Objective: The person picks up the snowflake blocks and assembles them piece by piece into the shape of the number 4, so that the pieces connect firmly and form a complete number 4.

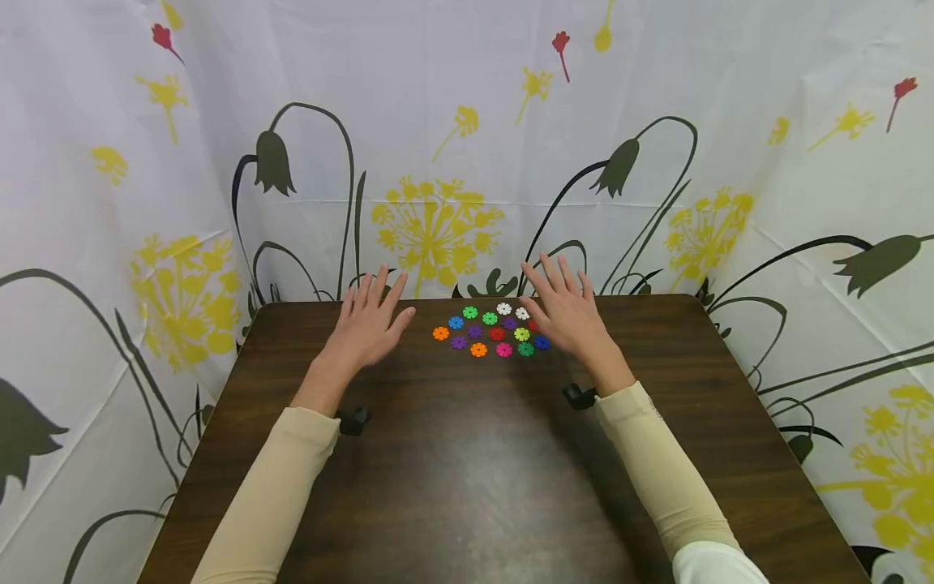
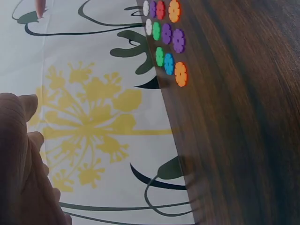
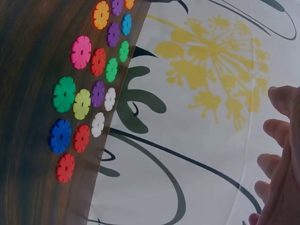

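Observation:
Several flat, notched plastic discs in many colours lie in loose rows at the far edge of the dark wooden table. Among them are an orange disc, a pink disc, a dark green disc and a blue disc. My left hand is held to the left of the discs, fingers extended and spread, with nothing in it. On the other side, my right hand hovers with straight fingers, hiding part of the red disc in the head view. Neither hand grips anything.
A white curtain printed with yellow and grey-green flowers hangs right behind the table's far edge and along both sides. Dark camera mounts sit at both wrists. The discs stand close to the far edge.

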### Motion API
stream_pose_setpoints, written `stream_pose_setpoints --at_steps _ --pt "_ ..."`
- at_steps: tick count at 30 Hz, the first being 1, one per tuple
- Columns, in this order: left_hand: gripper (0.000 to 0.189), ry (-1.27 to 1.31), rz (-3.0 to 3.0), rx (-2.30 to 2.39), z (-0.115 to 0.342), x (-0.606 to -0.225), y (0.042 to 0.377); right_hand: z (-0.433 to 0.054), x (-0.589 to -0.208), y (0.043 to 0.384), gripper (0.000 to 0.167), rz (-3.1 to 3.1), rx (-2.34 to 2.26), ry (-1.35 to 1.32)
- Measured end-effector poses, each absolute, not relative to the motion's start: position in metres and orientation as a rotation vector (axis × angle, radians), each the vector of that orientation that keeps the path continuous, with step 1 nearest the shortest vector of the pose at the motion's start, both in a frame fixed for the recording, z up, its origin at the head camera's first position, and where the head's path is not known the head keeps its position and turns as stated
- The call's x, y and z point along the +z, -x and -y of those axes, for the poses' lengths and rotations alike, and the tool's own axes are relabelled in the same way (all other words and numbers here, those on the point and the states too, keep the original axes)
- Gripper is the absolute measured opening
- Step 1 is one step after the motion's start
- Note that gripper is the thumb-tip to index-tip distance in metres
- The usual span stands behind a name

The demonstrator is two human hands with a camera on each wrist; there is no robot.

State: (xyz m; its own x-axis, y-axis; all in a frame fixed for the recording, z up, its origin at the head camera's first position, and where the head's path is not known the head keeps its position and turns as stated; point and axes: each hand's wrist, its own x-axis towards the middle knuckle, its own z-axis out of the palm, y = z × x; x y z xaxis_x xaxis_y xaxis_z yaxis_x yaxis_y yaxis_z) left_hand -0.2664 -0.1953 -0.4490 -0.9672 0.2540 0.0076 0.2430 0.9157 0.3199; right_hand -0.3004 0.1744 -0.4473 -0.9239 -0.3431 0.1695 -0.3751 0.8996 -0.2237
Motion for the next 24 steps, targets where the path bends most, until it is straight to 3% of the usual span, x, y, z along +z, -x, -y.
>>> stream_pose_setpoints --at_steps 11,19,24 --pt "0.07 -0.429 -3.087 0.496 0.182 -0.455 0.257 -0.178 -0.453 0.286 0.061 2.797 0.569 -0.534" --pt "0.036 -0.436 -3.169 0.436 0.17 -0.482 0.263 -0.161 -0.486 0.281 0.045 2.717 0.785 -0.544" --pt "0.03 -0.391 -3.083 0.502 0.168 -0.496 0.272 -0.139 -0.508 0.286 0.038 2.786 0.854 -0.515"
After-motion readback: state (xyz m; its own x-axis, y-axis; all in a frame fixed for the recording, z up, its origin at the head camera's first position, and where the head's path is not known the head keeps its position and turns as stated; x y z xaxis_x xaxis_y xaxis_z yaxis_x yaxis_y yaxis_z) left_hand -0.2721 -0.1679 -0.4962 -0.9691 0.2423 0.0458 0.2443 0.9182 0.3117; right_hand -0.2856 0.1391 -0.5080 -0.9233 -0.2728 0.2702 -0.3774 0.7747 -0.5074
